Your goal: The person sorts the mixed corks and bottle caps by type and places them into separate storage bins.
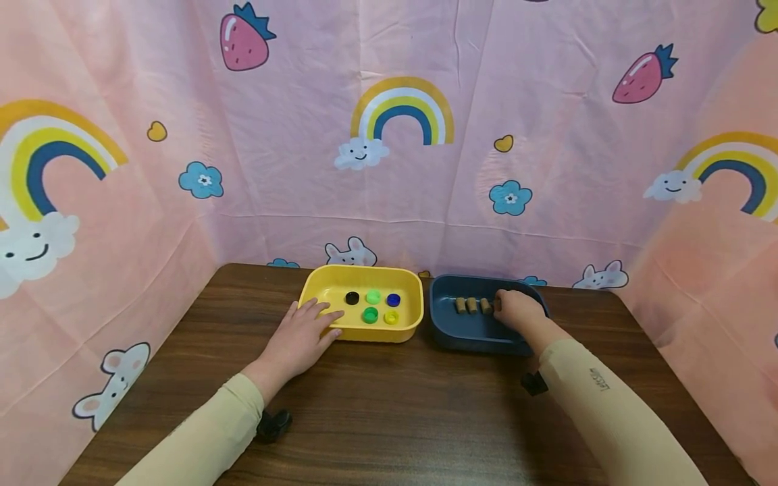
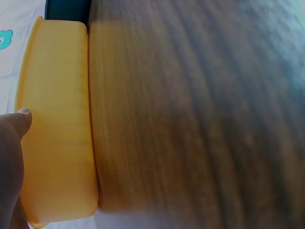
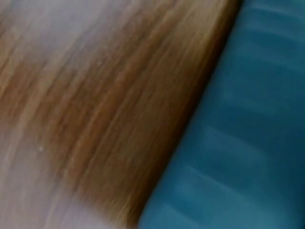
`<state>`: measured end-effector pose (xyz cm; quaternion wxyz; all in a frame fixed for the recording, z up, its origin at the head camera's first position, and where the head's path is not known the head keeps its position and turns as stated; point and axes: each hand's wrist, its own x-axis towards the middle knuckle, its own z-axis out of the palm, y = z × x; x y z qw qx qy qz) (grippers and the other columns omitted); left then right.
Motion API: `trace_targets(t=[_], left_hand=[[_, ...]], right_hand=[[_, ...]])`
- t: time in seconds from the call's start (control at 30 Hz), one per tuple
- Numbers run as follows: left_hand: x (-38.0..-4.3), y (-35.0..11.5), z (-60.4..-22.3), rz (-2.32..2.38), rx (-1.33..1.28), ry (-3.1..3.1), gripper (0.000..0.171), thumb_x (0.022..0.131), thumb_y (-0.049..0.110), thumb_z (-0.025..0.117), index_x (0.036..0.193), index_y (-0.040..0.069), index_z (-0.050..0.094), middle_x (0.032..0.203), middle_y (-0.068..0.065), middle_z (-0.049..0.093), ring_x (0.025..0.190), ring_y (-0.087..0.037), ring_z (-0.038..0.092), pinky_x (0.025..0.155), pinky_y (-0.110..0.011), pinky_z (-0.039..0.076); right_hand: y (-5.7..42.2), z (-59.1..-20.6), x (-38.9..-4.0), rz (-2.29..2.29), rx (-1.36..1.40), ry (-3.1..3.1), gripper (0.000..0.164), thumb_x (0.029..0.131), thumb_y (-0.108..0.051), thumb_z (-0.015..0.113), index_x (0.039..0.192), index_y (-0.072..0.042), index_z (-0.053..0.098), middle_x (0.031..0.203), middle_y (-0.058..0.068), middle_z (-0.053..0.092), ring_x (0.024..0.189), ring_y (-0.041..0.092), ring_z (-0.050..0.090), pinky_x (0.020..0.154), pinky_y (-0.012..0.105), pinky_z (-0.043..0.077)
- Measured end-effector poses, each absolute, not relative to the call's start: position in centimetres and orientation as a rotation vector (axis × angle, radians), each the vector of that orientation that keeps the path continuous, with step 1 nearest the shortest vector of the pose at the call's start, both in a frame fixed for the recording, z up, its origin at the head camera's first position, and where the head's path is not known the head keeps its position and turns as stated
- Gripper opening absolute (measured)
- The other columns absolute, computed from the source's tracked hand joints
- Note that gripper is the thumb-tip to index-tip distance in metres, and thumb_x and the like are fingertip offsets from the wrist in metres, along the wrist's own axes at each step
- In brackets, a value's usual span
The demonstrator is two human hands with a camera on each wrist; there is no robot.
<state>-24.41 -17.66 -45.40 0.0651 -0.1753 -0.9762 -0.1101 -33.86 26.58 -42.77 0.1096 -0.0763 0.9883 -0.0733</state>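
In the head view my left hand (image 1: 301, 341) lies with fingers spread over the front-left rim of a yellow tray (image 1: 365, 334). Its thumb also shows at the rim in the left wrist view. Inside this tray lie small round caps: a black cap (image 1: 352, 298), a light green cap (image 1: 373, 297), a blue cap (image 1: 394, 300), a green cap (image 1: 370, 315) and a yellow cap (image 1: 392, 317). My right hand (image 1: 521, 312) reaches into a dark blue tray (image 1: 474, 343), fingertips pinching a cork at the end of a row of brown corks (image 1: 472, 306). Fingers partly hide the pinched cork.
Both trays stand side by side near the back of a dark wooden table (image 1: 389, 405), with a narrow gap between them. A pink patterned curtain (image 1: 413, 189) hangs behind and along both sides. The right wrist view shows just tabletop and the blue tray's outer wall (image 3: 248, 124).
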Motion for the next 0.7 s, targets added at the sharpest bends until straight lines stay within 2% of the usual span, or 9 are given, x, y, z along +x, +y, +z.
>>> trace_targets(t=[0.17, 0.27, 0.4, 0.7], left_hand=[[-24.6, -17.2, -45.5, -0.347, -0.536, -2.945, 0.047, 0.101, 0.045, 0.054, 0.144, 0.024, 0.055, 0.148, -0.012, 0.047, 0.144, -0.037, 0.031, 0.118, -0.061, 0.012], [-24.8, -17.0, -45.6, -0.339, -0.547, -2.943, 0.048, 0.101, 0.046, 0.054, 0.144, 0.025, 0.055, 0.148, -0.012, 0.047, 0.144, -0.037, 0.031, 0.118, -0.062, 0.013], [-24.9, -16.8, -45.7, -0.316, -0.550, -2.936, 0.047, 0.101, 0.046, 0.054, 0.144, 0.025, 0.055, 0.148, -0.012, 0.048, 0.143, -0.037, 0.032, 0.118, -0.062, 0.014], [-24.5, -17.4, -45.5, -0.314, -0.526, -2.931, 0.049, 0.101, 0.047, 0.054, 0.143, 0.023, 0.056, 0.148, -0.014, 0.046, 0.144, -0.039, 0.029, 0.117, -0.063, 0.016]], right_hand=[[27.1, -42.8, -33.7, -0.237, -0.204, 2.903, 0.033, 0.098, -0.017, 0.060, 0.126, 0.000, 0.056, 0.106, 0.014, 0.064, 0.084, 0.026, 0.059, 0.073, 0.044, 0.049], [27.5, -42.9, -33.7, -0.243, -0.186, 2.915, 0.044, 0.097, -0.019, 0.061, 0.135, 0.002, 0.052, 0.118, 0.019, 0.064, 0.095, 0.031, 0.063, 0.080, 0.049, 0.052], [27.8, -43.1, -33.8, -0.254, -0.176, 2.930, 0.050, 0.096, -0.021, 0.063, 0.139, 0.002, 0.049, 0.125, 0.023, 0.062, 0.106, 0.036, 0.062, 0.085, 0.053, 0.052], [27.1, -42.2, -33.5, -0.301, -0.129, 2.923, 0.056, 0.099, -0.027, 0.058, 0.144, 0.002, 0.043, 0.130, 0.024, 0.059, 0.105, 0.037, 0.062, 0.084, 0.054, 0.051]])
